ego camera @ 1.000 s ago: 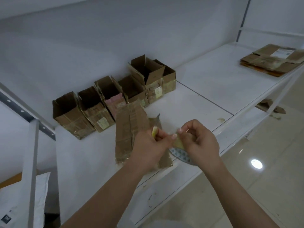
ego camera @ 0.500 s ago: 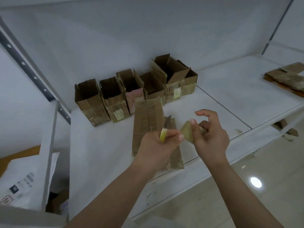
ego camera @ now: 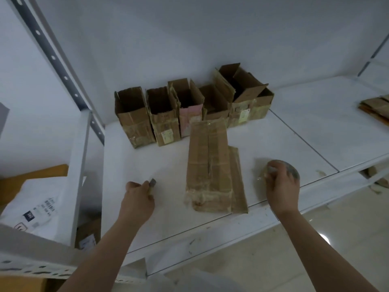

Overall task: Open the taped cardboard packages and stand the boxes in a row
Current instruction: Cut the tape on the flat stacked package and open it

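With my left hand (ego camera: 137, 199) gripping a small cutter and my right hand (ego camera: 281, 182) holding a tape roll, the flattened brown taped cardboard package (ego camera: 212, 165) between them on the white shelf (ego camera: 305, 127) looks light and bendy, best held by its long edges.

Two bare forearms rising from the lower edge of the frame, sleeveless as far as visible. Left hand (ego camera: 137, 200) and right hand (ego camera: 281, 186) ungloved, wrists unadorned.
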Demonstrator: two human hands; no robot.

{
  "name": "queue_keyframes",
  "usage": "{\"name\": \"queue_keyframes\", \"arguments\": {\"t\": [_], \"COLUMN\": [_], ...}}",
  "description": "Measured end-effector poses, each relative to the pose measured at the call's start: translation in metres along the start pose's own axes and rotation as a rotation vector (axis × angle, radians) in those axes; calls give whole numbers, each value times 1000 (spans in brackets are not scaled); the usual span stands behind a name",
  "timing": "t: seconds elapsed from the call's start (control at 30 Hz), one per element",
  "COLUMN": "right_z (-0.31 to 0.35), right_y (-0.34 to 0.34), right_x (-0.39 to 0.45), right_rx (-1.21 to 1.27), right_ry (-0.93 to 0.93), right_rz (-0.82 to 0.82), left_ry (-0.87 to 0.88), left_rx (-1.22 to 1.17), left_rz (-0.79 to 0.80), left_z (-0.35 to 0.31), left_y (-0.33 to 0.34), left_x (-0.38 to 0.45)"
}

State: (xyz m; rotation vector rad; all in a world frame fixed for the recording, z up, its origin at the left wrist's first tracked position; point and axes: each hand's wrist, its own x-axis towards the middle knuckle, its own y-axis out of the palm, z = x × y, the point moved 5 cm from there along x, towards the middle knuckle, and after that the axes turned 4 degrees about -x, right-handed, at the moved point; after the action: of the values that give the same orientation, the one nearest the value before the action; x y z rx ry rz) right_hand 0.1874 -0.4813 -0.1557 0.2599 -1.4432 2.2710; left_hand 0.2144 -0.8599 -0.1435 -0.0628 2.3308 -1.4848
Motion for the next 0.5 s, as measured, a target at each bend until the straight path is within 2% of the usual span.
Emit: {"name": "queue_keyframes", "arguments": {"t": [0.07, 0.1, 0.17, 0.23, 0.27, 0.37, 0.5], "right_z": [4, 11, 37, 73, 87, 108, 114], "right_y": [-4, -14, -35, -47, -47, -36, -25], "right_x": [-4, -8, -23, -41, -49, -65, -73], "right_rx": [69, 125, 373, 681, 769, 810, 725], "right_ry": [38, 40, 75, 154, 174, 188, 138], "right_rz": [46, 17, -13, 90, 152, 303, 351], "left_ry": [35, 66, 105, 142, 160, 265, 372], "left_rx": [-19, -126, -601, -1121, -1239, -1299, -1236], "left_rz": [-49, -99, -149, -26, 41, 106, 81], "left_z": [5, 3, -6, -31, -43, -70, -82], "left_y": [7, 5, -1, -1, 3, 15, 23], "left_x": [-2, -6, -19, -39, -47, -65, -74]}}
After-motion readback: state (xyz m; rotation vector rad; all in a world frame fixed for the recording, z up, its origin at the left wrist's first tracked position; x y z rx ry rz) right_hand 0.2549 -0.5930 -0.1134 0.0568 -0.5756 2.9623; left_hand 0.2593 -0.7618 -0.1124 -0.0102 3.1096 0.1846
